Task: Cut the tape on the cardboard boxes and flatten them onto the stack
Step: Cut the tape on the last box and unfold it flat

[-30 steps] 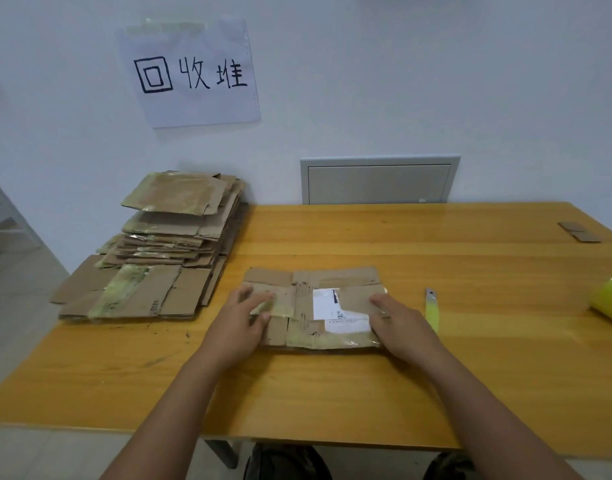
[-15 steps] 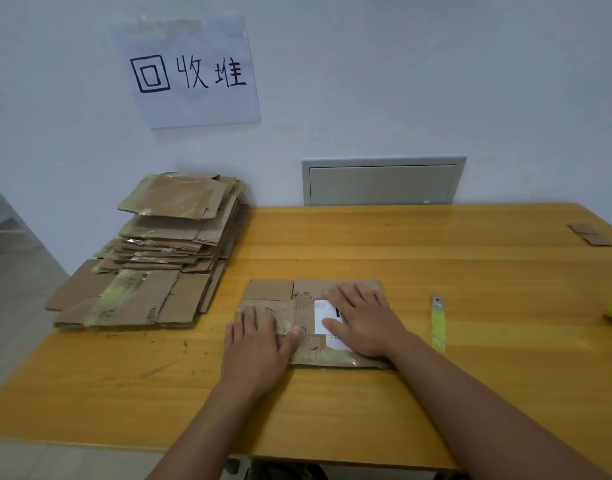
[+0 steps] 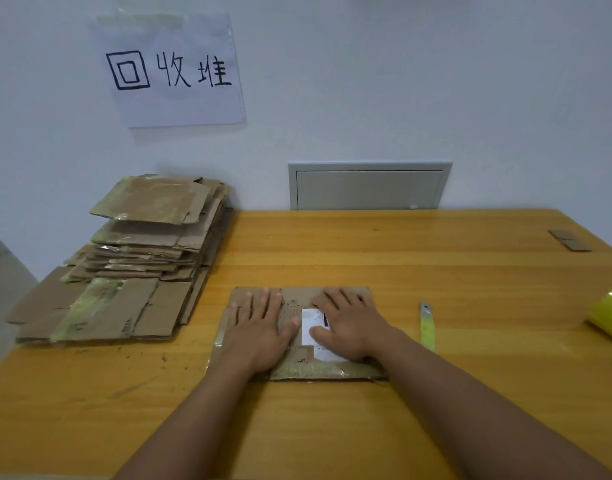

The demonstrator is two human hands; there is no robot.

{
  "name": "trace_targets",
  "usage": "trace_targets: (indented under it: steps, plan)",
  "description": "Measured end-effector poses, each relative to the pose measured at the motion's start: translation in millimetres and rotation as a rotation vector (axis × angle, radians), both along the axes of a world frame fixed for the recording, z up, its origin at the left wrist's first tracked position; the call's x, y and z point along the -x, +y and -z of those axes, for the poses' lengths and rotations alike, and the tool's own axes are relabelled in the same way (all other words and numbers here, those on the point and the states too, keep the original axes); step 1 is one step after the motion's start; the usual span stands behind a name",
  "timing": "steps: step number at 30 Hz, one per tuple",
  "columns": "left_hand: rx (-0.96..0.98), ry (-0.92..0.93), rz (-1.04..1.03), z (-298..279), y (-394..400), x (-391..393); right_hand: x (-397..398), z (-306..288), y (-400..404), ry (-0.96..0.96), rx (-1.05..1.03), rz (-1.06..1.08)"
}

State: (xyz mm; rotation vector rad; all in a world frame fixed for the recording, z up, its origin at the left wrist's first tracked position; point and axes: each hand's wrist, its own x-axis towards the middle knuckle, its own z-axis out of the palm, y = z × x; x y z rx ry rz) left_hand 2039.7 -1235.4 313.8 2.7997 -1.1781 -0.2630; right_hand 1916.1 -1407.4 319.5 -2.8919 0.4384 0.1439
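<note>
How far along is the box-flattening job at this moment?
Done: a stack of flattened boxes sits at the table's left. In hand: left hand and right hand press one flattened box flat; the cutter lies aside. Left: moving it onto the stack.

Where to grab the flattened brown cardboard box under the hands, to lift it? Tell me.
Probably take the flattened brown cardboard box by its left and right short edges, left hand and right hand each coming from its own side. It lies flat on the wooden table, so fingers must slip under an edge.
</note>
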Motion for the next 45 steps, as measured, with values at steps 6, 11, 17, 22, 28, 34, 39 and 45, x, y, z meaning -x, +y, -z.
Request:
trace_targets:
  steps: [6, 11, 17, 22, 28, 34, 39, 45]
  plan:
    - [-0.023, 0.005, 0.022, -2.6, 0.6, -1.9, -0.1, 8.5, -2.8, -0.026, 0.049, -0.03]
    - [0.044, -0.061, -0.02, -11.1, -3.8, 11.9, -2.4, 11.5, -1.0, -0.053, 0.035, 0.042]
    - [0.004, 0.08, -0.065, -13.0, -15.4, 21.1, -1.6, 7.5, 18.2, -0.021, -0.013, 0.217]
    - [-0.066, 0.056, -0.125, -11.4, -26.3, 6.7, 10.8, -5.4, 58.9, -0.11, 0.2, 0.235]
    - [0.082, 0.065, -0.048, 3.7, -29.6, 0.2, 21.8, -9.6, 79.7, -0.415, 0.342, 0.13]
    - [0.071, 0.055, 0.052, 3.9, -21.7, -5.3, -25.4, -8.3, 46.1, -0.129, -0.022, 0.122]
    - [0.08, 0.042, 0.155, -7.6, -8.3, -2.8, -33.9, 8.7, 37.2, -0.052, -0.007, 0.127]
    - [0.065, -0.008, 0.059, 5.4, 26.4, 34.6, -34.8, 9.2, 40.9, -0.08, 0.038, 0.142]
